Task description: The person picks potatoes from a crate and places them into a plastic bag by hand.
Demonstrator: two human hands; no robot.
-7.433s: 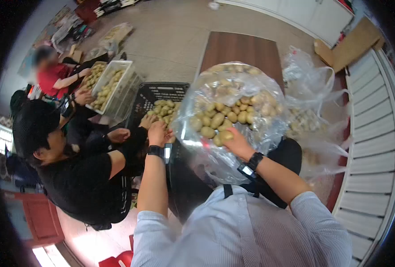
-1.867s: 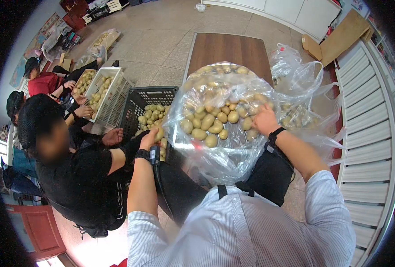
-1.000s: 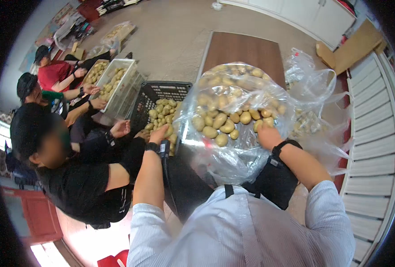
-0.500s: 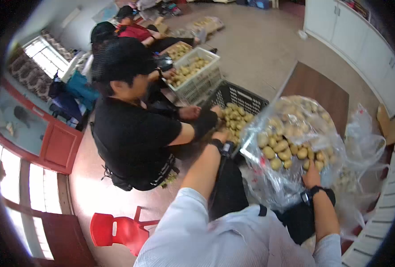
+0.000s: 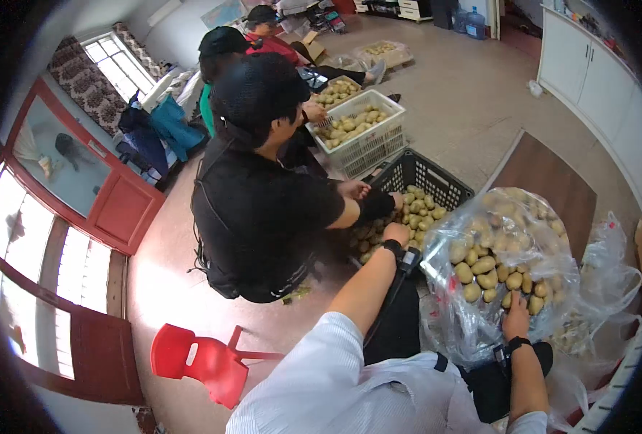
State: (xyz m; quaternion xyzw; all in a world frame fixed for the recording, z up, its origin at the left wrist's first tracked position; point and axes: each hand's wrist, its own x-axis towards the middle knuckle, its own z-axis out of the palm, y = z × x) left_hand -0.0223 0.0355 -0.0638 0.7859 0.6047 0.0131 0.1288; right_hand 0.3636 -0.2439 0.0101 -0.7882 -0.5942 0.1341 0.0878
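Note:
My left hand (image 5: 396, 233) reaches into the black crate (image 5: 451, 186), at the near edge of the potatoes (image 5: 421, 211) in it. Its fingertips are hard to make out, so its grip is unclear. On the right, a clear plastic bag (image 5: 437, 253) lies open around a heap of potatoes (image 5: 486, 279). My right hand (image 5: 516, 320) is at the near side of this heap, with its fingers stretched forward, touching potatoes. Across the black crate, a co-worker's hand (image 5: 396, 200) is also among the potatoes.
The co-worker in black (image 5: 263, 210) sits close on my left. Beyond stands a white crate (image 5: 368, 141) of potatoes, with more people behind. A red chair (image 5: 201, 362) is at lower left. A brown board (image 5: 545, 170) lies behind the bag; loose plastic bags (image 5: 603, 267) hang at right.
My view has shifted, so the whole scene sits farther right and lower. Both my hands stay at the same places, left at the crate and right at the bagged potatoes.

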